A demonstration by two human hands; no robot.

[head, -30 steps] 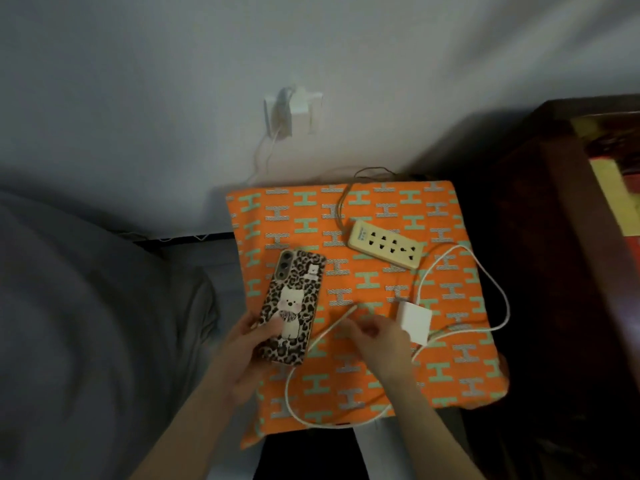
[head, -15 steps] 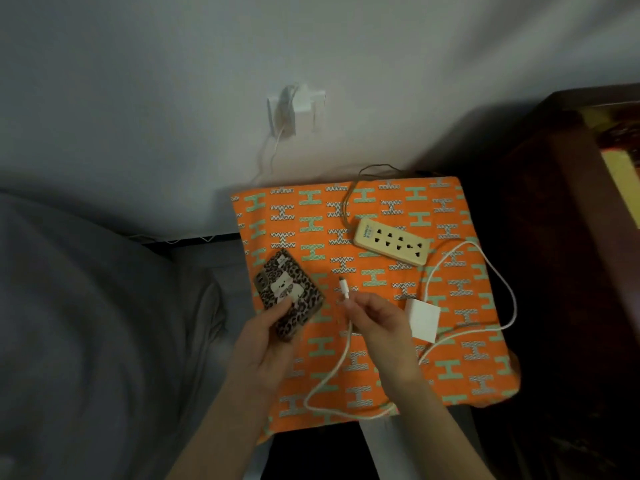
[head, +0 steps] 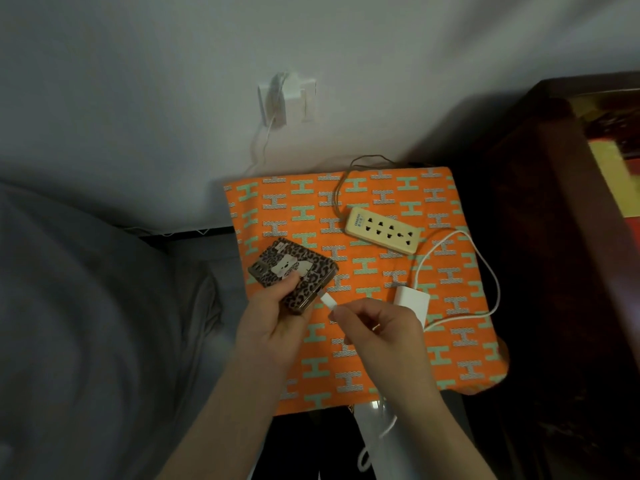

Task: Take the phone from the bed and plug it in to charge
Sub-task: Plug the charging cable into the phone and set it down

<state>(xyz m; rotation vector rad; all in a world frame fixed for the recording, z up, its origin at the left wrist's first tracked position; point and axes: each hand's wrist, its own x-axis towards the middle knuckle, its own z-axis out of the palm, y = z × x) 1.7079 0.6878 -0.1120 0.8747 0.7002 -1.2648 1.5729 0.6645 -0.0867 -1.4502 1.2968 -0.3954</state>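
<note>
Head view is giving me both hands over the orange patterned cloth [head: 398, 348]. I'm seeing the left hand [head: 273, 327] gripping the phone [head: 294, 273], in its leopard-print case, back side up and tilted, held just above the cloth's left part. I'm watching the right hand [head: 381, 327] pinching the white cable plug [head: 328, 301] between fingertips, its tip sitting right at the phone's lower edge; whether it is seated in the port I cannot tell. The white cable [head: 485, 271] is looping out to the right across the cloth and coming back to the white charger brick [head: 412, 301], which is lying just beside the right hand. I'm seeing the cream power strip [head: 382, 231] lying farther back on the cloth, nothing plugged into its holes. A grey blanket [head: 86, 306] is filling the left side.
</note>
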